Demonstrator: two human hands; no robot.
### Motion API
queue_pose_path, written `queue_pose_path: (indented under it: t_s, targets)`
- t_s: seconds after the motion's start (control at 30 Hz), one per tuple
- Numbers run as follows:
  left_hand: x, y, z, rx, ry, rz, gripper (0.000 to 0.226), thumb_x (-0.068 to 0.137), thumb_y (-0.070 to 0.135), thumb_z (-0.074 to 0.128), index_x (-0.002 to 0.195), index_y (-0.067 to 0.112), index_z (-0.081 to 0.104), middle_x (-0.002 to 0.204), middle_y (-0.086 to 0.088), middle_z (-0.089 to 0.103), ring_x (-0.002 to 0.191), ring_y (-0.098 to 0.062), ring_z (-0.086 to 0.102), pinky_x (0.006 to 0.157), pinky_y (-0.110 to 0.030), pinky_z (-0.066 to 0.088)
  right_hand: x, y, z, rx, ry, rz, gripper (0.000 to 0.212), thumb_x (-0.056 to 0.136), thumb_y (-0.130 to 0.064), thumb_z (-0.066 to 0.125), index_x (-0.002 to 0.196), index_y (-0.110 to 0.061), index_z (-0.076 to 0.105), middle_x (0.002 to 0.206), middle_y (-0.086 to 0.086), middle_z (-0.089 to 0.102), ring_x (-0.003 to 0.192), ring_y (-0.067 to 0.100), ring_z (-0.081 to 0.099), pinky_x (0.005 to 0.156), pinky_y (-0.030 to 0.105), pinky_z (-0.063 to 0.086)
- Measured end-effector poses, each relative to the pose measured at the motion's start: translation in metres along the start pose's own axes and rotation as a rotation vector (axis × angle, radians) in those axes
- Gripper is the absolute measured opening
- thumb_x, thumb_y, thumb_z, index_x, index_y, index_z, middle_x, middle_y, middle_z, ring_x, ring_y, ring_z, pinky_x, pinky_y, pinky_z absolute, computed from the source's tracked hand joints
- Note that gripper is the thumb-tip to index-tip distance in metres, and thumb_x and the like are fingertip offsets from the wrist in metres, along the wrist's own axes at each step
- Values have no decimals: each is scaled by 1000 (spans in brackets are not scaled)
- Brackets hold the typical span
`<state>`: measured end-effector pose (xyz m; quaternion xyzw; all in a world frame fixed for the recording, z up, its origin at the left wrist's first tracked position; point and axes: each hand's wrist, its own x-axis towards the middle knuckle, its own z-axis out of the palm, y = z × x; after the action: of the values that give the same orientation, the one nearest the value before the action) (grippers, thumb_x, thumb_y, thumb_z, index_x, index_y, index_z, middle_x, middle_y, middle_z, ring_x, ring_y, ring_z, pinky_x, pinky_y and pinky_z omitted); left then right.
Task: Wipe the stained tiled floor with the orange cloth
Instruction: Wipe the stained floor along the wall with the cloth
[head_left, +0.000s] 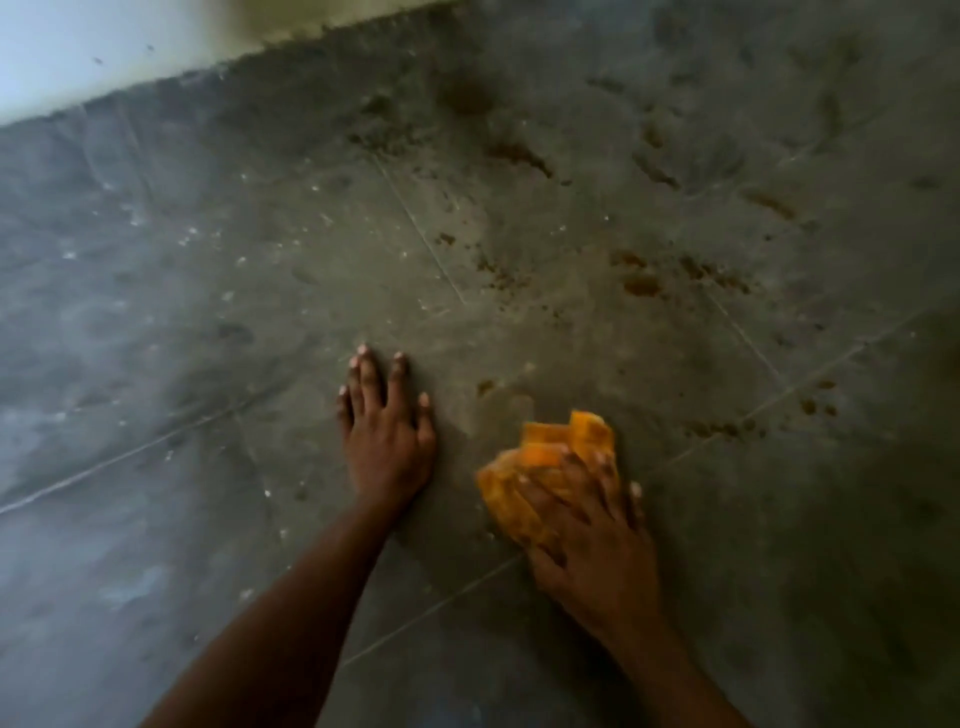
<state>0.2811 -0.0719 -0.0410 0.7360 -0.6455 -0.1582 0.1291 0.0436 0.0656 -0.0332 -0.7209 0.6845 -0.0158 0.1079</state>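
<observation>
The grey tiled floor (571, 322) fills the view and carries brown stains (641, 285) across its middle and right. A bunched orange cloth (545, 457) lies on the floor at lower centre-right. My right hand (592, 525) presses down on the cloth, fingers spread over it and curled around its near edge. My left hand (387, 431) rests flat on the bare tile to the left of the cloth, fingers apart, holding nothing. A small brown spot (485, 386) sits just beyond the cloth.
A pale wall (104, 47) meets the floor along a rough edge at the upper left. White specks (187, 239) dot the tiles on the left. Thin grout lines (426, 239) cross the floor diagonally.
</observation>
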Motion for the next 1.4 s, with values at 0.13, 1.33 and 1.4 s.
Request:
queue_pose_path:
  t_s: [0.13, 1.33, 1.4]
  targets:
    - [1, -3, -3, -32, -23, 16, 67, 106, 51, 31, 167, 30, 15, 177, -8, -3, 163, -23, -7, 132, -45, 0, 58, 35, -15, 34, 46, 396, 79, 83, -72, 28, 158, -49, 26, 172, 7, 21, 157, 45, 13, 122, 68, 18]
    - [81, -79, -34, 120, -26, 53, 76, 101, 69, 15, 166, 36, -9, 175, 6, -17, 162, -16, -17, 131, -54, 1, 264, -70, -18, 61, 146, 85, 68, 90, -77, 37, 154, -58, 29, 172, -3, 19, 160, 33, 5, 125, 62, 8]
    - [80, -80, -35, 135, -35, 60, 76, 101, 70, 12, 165, 37, -11, 175, 5, -16, 162, -16, -17, 131, -51, -2, 306, -65, -25, 151, 120, 337, 69, 91, -78, 36, 156, -56, 25, 174, 1, 10, 160, 36, -2, 125, 64, 5]
